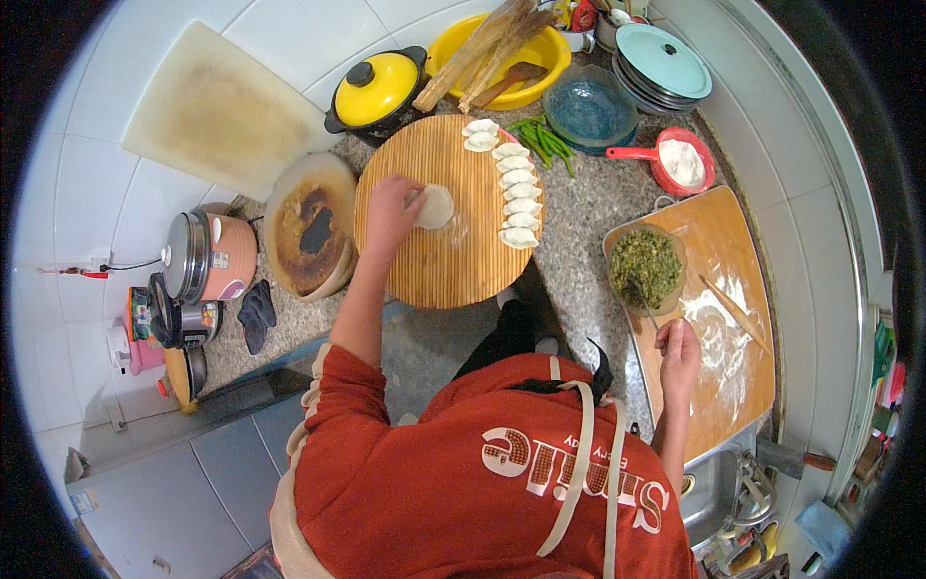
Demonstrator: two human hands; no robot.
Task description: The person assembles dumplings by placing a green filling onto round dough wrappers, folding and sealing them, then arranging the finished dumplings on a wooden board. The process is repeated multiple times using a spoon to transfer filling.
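My left hand (393,217) is over a round slatted wooden board, its fingers at the near-left edge of a thin, round dumpling wrapper (437,207). The fingertips seem to pinch that edge, partly hiding it. Along the right rim of the slatted board (434,271) sit several folded white dumplings (521,191) in a curved row. My right hand (678,347) grips the thin handle of a metal utensil (651,311), probably a spoon. Its lower end is sunk in chopped green filling (646,264), which fills a bowl on a floured wooden cutting board (655,362).
A thin rolling pin (734,313) lies on the floured board. Behind are green chillies (542,141), a glass bowl (589,105), a red ladle of flour (681,163), a yellow-lidded pot (376,88) and a yellow basin (553,58). A rice cooker (231,257) stands left, a sink (705,506) right.
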